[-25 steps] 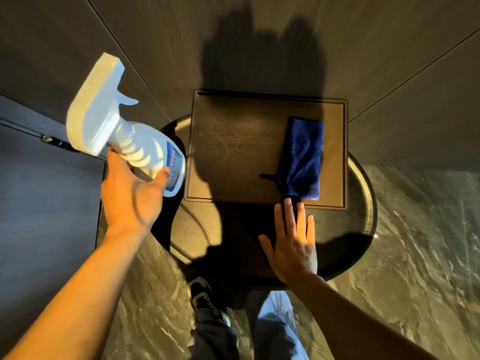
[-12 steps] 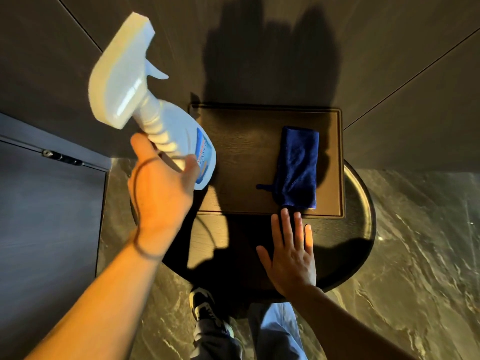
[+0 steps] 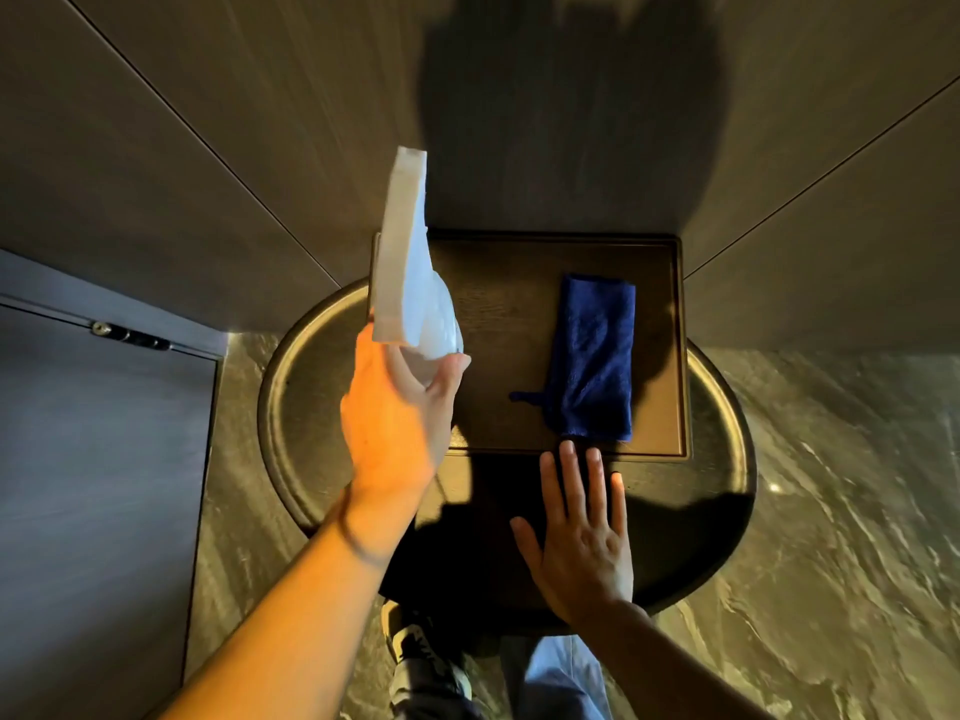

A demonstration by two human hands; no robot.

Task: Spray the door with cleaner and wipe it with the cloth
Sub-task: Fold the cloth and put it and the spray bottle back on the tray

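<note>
Two hands divide the work: the left hand (image 3: 395, 433) grips the white spray bottle (image 3: 410, 272) raised over the tray (image 3: 519, 444), seemingly readying to spray, while the right hand (image 3: 582, 537) rests flat, fingers spread, just short of the blue cloth (image 3: 597, 356) lying on that tray, likely next.

Matt white plastic spray bottle (image 3: 402, 283), fluffy blue cloth (image 3: 597, 356), wood-grained tray (image 3: 498, 314), glossy veined stone floor (image 3: 831, 511).
</note>
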